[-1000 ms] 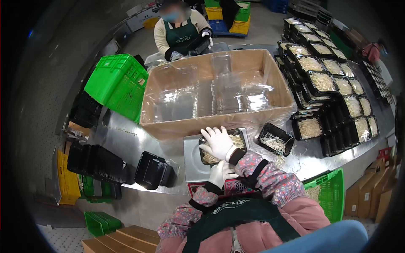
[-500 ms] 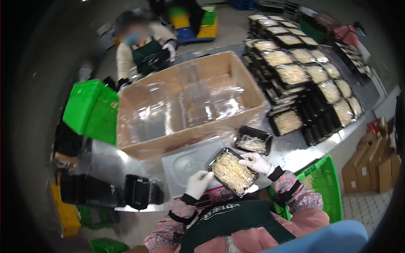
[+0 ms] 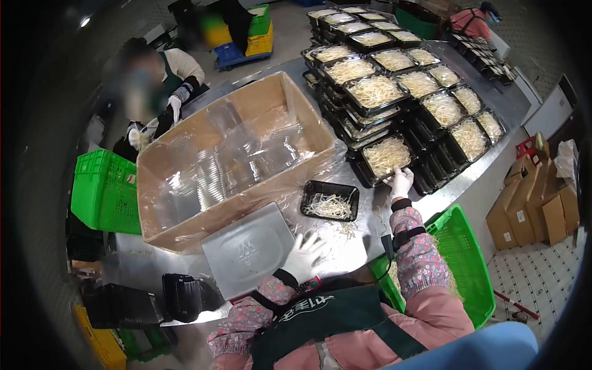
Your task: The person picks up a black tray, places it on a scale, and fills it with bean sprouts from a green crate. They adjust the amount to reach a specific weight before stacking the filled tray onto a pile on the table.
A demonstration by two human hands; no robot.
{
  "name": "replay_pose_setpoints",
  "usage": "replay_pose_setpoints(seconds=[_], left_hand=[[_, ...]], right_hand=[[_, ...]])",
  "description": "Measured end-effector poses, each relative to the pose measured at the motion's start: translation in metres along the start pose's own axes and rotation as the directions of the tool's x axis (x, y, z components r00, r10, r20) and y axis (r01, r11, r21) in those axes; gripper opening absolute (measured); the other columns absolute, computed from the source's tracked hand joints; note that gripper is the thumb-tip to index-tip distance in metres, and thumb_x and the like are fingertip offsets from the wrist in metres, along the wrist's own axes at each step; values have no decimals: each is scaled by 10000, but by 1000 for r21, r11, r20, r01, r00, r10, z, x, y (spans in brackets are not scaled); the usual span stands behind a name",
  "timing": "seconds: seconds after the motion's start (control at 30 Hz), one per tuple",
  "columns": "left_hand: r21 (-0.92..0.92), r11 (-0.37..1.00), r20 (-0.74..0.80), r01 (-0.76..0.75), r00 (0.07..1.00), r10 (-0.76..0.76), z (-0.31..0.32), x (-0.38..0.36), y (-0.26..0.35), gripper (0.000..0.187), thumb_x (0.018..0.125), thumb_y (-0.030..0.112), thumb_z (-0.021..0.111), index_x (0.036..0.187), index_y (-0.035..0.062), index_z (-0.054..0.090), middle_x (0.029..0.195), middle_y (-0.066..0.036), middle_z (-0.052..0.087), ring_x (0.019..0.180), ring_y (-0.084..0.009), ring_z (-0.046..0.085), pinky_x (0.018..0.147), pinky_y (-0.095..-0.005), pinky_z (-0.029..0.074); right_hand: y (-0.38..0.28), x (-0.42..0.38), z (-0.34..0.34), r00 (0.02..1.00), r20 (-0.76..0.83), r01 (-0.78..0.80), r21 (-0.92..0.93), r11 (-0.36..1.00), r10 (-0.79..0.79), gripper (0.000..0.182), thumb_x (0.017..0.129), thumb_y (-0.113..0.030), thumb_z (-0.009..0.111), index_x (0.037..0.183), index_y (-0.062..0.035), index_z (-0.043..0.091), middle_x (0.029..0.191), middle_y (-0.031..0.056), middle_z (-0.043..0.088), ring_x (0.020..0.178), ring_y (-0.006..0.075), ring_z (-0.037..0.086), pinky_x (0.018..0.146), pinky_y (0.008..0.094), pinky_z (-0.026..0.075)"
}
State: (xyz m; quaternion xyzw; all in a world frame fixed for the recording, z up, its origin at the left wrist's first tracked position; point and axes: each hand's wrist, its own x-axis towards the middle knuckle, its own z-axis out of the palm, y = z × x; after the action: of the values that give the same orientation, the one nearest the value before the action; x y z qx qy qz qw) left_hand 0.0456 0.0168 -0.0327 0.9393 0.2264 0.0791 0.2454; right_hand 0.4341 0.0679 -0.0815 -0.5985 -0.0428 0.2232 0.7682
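My right hand, in a white glove, has its fingers closed on the near edge of a black tray of bean sprouts at the front of the stacks. My left hand, gloved too, holds nothing; its fingers are spread over the metal table beside a grey scale. Between the hands and the carton lies a smaller-looking black tray with a few bean sprouts in it. Loose sprouts are scattered on the table near it.
A large carton holds clear plastic lids. Stacked sprout trays fill the table's right side. A green crate stands by my right arm, another at left. Black empty trays sit front left. A co-worker stands opposite.
The filled sprout tray has gone from between both hands over the scale to the front of the stacks, with my right hand. My left hand has let go and opened. The view has shifted.
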Motion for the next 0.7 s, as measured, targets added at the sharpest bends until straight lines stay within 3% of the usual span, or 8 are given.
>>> replay_pose_setpoints(seconds=[0.1,0.2,0.3,0.4,0.43,0.5,0.57,0.7], left_hand=[[-194,981,-45,-10,999,1,-9,-22,16,479,888,326,633,1306,102,561,1367,-90,538,1373,-339,368,1132,-507,274],[-311,946,-298,87,936,-184,-41,-63,14,386,845,186,704,1210,81,635,1233,-118,632,1261,-342,511,1058,-421,414],[-340,865,-637,370,586,-501,-61,-124,-9,393,809,126,719,1183,42,636,1228,-155,625,1257,-363,505,1057,-439,402],[-73,522,-835,849,234,-498,-77,-211,-42,532,799,174,720,1284,31,556,1347,-192,529,1322,-441,395,1102,-515,298],[-67,272,-811,960,107,-576,-78,-241,-52,532,849,253,656,1309,17,529,1377,-200,498,1338,-449,363,1107,-537,277],[36,32,-799,999,48,-599,-51,-310,-80,506,893,300,581,1301,4,542,1339,-196,540,1262,-422,472,1069,-510,350],[-188,-34,-490,981,-124,-863,-50,-348,-88,445,913,306,546,1267,41,595,1217,-201,626,1096,-374,611,978,-459,452],[-297,129,-669,946,-109,-735,-64,-365,-85,246,875,225,637,1033,52,713,958,-203,697,905,-362,674,818,-410,525]], right_hand=[[1,-3,-3,986,129,-122,119,985,106,283,922,-267,658,1048,-56,518,786,26,556,568,147,572,509,334,554],[13,-17,-23,991,99,-102,66,993,95,341,919,-348,666,1070,-68,544,872,85,585,670,194,623,560,349,575],[34,-17,-51,990,83,-119,12,993,118,345,930,-288,653,1160,-69,519,943,98,595,743,201,598,637,358,560],[43,-5,-76,980,135,-148,-12,989,148,331,977,-255,557,1248,-67,526,1041,89,600,837,197,593,731,339,535],[42,-4,-76,986,101,-132,-33,991,135,337,984,-248,543,1268,-66,527,1058,86,600,858,190,591,749,329,531],[35,-7,-70,984,101,-142,-57,988,147,343,996,-236,516,1294,-68,520,1076,77,602,871,173,586,775,316,526],[34,-17,-62,985,115,-122,-70,990,130,352,1000,-230,509,1311,-67,512,1079,73,601,859,155,581,762,302,519],[21,-59,-42,971,230,-49,-52,997,59,372,984,-238,553,1306,-56,521,1010,52,607,780,133,577,673,263,500]])
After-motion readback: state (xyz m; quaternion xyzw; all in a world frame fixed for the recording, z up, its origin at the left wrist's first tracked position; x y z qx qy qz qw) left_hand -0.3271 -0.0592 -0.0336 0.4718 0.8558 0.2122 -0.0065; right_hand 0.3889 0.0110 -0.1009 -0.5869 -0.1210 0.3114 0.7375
